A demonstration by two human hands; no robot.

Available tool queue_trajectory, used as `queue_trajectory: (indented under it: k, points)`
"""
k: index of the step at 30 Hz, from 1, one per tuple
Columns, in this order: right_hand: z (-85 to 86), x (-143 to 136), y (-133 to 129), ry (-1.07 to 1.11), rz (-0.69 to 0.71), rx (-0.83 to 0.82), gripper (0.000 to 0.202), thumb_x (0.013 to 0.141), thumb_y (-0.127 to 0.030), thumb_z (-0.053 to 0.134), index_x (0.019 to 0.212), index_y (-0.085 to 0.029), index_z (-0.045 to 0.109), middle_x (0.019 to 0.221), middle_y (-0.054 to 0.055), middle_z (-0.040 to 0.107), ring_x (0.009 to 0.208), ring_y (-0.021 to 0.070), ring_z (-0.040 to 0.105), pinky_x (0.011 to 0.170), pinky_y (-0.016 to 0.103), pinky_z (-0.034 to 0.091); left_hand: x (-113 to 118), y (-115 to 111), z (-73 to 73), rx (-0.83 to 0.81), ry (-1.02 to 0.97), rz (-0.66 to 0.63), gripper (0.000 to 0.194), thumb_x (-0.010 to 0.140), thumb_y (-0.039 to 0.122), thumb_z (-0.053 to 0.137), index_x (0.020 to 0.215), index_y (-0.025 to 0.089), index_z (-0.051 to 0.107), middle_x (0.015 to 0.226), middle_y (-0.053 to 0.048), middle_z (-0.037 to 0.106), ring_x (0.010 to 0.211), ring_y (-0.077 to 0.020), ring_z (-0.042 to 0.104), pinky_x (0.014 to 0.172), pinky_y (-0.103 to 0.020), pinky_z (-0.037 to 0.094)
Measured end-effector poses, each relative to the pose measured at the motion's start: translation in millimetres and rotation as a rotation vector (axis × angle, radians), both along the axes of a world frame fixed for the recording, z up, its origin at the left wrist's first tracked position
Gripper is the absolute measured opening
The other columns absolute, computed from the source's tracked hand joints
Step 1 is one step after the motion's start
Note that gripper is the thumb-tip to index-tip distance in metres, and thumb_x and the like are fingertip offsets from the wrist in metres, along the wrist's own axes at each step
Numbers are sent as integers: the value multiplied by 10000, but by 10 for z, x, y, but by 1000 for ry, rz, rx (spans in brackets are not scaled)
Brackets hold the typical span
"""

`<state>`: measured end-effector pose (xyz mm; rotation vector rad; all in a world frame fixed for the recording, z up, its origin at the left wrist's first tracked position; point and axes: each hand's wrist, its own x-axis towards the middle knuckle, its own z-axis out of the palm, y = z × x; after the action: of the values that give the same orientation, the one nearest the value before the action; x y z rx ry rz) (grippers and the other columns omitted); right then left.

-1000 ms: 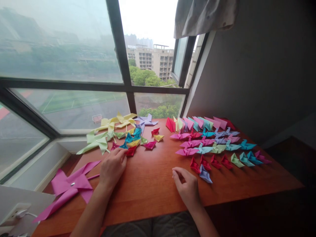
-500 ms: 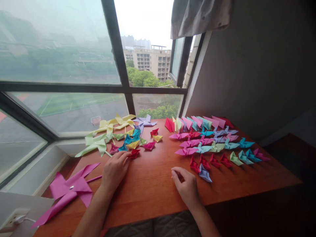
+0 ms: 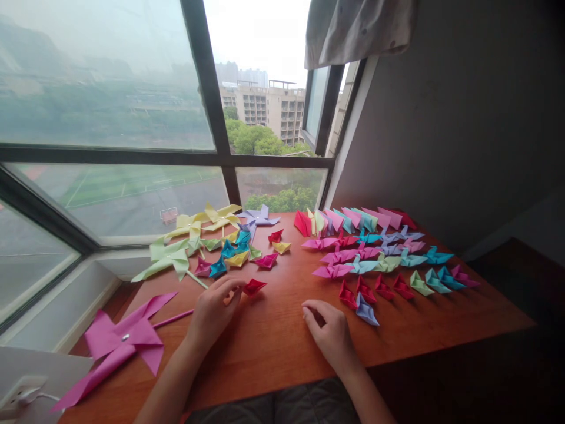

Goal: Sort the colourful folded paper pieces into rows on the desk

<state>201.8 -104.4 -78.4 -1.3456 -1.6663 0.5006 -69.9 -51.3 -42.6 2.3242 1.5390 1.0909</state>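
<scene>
Daylight comes through a wide window (image 3: 106,88) over a wooden table (image 3: 269,347), with pale buildings (image 3: 286,109) and treetops outside and a dim wall (image 3: 441,118) on the right.

Just in front of the left hand (image 3: 218,303), near the middle of the table, is a red boat (image 3: 255,287) of folded paper. It should weigh almost nothing; its folds probably give it some stiffness, yet a hard squeeze could crush it. One pointed end looks the safest place to take it, with a light pinch. The left fingers do just that: thumb and fingertips come together at its left point, with a small gap inside the curl. Whether the hull touches the wood I cannot tell.

The right hand (image 3: 331,333) lies at the table's near side, fingers loosely curled, thumb close to the index finger. Nothing shows in its grasp, though the palm is hidden.

Beyond the left hand sits a cluster of boats, with a blue boat (image 3: 218,268) nearest and a magenta boat (image 3: 266,261) apart to the right. Farther left lie pinwheels, the magenta pinwheel (image 3: 125,338) with its stick pointing at the left wrist. Near the right hand are a lilac boat (image 3: 366,310) and a row of boats; behind them stand paper cranes (image 3: 334,270) in lines.
</scene>
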Motion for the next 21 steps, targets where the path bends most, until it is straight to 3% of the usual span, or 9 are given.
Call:
queue_trajectory:
  k: [9, 15, 21]
  points:
    - [78, -12, -35, -14, 105, -13, 151, 925, -250, 572, 967, -198, 708, 816, 32, 699, 676, 146, 640, 627, 236, 497, 546, -429, -102, -40, -64, -124, 170, 930, 210, 520, 937, 235, 687, 910, -51, 735, 822, -176, 698, 756, -273, 561]
    - [89, -17, -33, -23, 105, 14, 164, 936, -259, 561, 934, -201, 715, 825, 35, 704, 684, 142, 638, 635, 234, 499, 581, -448, -132, -131, -151, -132, 160, 897, 180, 530, 919, 231, 680, 918, -52, 727, 816, -174, 700, 711, -259, 577]
    - [73, -14, -16, -69, 118, 0, 188, 944, -264, 550, 878, -208, 716, 775, 27, 691, 681, 146, 625, 637, 240, 480, 577, -470, -155, -99, -91, -168, 168, 919, 196, 524, 946, 238, 684, 916, -46, 727, 810, -165, 699, 727, -249, 569]
